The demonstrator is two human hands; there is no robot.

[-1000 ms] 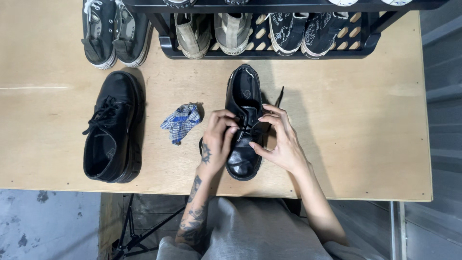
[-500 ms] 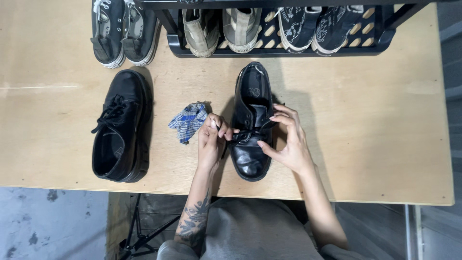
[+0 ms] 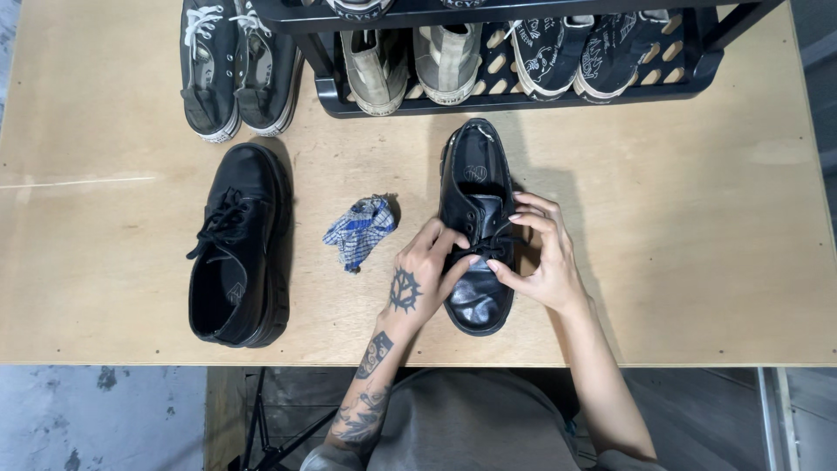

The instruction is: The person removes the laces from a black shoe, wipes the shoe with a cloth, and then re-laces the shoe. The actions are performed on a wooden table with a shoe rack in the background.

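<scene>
While the black leather shoe lies flat on the wooden surface with its toe pointing toward the person, both hands work at its lacing. The left hand, tattooed on its back, rests against the shoe's left flank, its fingertips pressed together on the black laces over the tongue. The right hand curls in from the shoe's other side, fingers bent and pinching the same laces, thumb near the toe cap. Just left of this shoe, touching nothing, sits a crumpled blue-and-white cloth. Farther left of the shoe, past the cloth, lies the second black shoe, laced, its opening toward the person. Directly behind the shoe's heel stands a black shoe rack whose lowest shelf carries a beige pair and a black patterned pair. Left of the rack, behind the second black shoe, a pair of dark canvas sneakers with white laces stands on the surface.
</scene>
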